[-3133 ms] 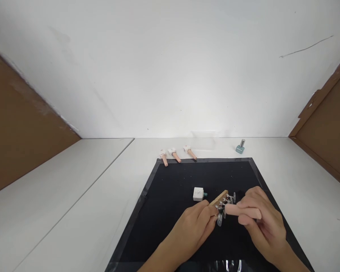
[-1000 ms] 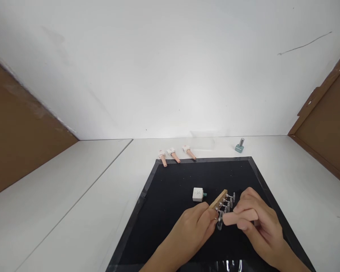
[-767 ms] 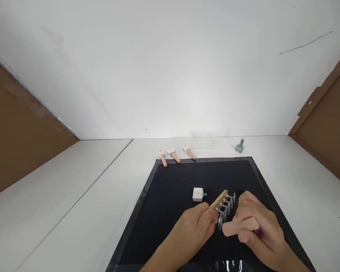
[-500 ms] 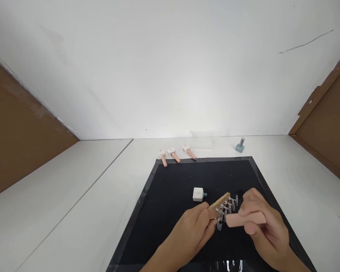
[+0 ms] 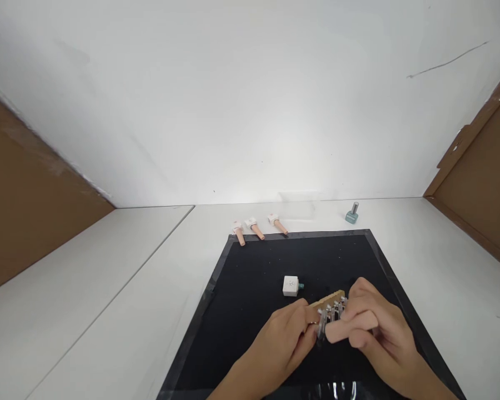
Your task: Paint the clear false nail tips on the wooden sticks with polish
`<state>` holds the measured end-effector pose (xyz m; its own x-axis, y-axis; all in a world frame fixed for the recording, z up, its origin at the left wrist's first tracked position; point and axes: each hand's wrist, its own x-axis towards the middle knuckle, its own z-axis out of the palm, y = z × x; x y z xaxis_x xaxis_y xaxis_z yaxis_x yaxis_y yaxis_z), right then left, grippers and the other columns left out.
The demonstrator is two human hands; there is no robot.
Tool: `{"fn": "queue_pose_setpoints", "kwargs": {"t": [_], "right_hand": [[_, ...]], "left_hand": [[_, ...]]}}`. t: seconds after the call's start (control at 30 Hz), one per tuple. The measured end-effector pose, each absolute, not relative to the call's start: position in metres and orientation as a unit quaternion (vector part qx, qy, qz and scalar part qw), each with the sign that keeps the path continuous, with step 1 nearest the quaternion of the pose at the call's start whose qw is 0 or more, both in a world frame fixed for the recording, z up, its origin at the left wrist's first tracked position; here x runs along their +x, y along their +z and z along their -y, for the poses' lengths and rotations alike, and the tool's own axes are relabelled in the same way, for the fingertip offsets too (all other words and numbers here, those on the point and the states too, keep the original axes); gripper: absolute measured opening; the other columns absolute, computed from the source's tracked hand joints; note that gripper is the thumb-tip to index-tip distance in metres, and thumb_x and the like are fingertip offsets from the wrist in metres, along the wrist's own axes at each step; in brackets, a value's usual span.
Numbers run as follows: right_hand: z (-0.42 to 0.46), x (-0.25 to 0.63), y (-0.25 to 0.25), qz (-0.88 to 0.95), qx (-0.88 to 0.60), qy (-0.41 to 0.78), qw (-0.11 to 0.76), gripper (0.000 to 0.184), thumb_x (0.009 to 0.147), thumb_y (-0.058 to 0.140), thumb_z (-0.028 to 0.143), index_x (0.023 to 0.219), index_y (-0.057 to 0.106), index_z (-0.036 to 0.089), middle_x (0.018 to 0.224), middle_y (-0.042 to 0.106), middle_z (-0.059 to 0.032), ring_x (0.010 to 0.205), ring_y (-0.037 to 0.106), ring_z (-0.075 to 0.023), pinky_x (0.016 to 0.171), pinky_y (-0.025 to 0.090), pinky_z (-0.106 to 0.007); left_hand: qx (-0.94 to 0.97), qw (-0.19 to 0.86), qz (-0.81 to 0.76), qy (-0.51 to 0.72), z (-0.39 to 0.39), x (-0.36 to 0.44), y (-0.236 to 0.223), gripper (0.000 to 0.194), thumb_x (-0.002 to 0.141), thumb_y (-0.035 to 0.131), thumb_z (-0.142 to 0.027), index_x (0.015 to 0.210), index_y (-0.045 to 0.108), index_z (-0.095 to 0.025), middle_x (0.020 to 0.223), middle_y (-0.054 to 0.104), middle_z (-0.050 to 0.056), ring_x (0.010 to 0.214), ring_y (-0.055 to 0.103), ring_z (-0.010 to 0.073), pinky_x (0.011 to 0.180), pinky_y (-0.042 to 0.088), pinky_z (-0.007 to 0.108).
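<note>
Over the black mat [image 5: 254, 266], my left hand [image 5: 285, 339] pinches the near end of a small wooden strip [image 5: 329, 302] that carries a row of clear nail tips on metal clips [image 5: 329, 318]. My right hand [image 5: 373, 330] is closed around a pink fake finger [image 5: 350, 328], its tip pressed against the nearest clips. Both hands hover low at the mat's front right.
A small white square bottle with a teal neck [image 5: 292, 285] lies on the mat just behind my hands. Three more pink fake fingers [image 5: 256, 228] lie on the white table behind the mat. A teal nail polish bottle [image 5: 352, 213] stands at the back right. Brown boards flank both sides.
The wooden strip has turned flatter and moved nearer my right hand. The pink finger has slid left and slightly down against the clips. The other objects have stayed put.
</note>
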<state>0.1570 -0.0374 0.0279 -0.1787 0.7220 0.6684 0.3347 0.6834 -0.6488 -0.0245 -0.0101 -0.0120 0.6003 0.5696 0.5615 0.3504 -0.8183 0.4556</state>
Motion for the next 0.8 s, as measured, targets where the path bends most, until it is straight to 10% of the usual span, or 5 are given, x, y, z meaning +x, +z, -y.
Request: {"fn": "queue_pose_setpoints", "kwargs": {"t": [0.37,0.8], "right_hand": [[0.039,0.161,0.020,0.705,-0.379,0.218,0.558,0.024,0.095,0.048,0.040,0.084,0.059,0.022,0.063,0.050,-0.0002,0.054,0.046,-0.0151,0.043,0.036,-0.025],[0.033,0.171,0.018,0.599,-0.275,0.424,0.620,0.023,0.090,0.054,0.045,0.076,0.056,0.026,0.061,0.037,0.0034,0.056,0.038,-0.0156,0.050,0.034,-0.027]], "left_hand": [[0.859,0.230,-0.280,0.361,0.012,-0.026,-0.014,0.018,0.092,0.035,-0.014,0.077,0.042,-0.021,0.061,0.046,-0.005,0.048,0.043,0.0090,0.047,0.035,0.019],[0.530,0.767,-0.178,0.316,0.016,-0.026,-0.018,0.036,0.087,0.052,-0.052,0.076,0.041,-0.020,0.051,0.032,-0.010,0.040,0.023,0.0027,0.040,0.025,0.016]]}}
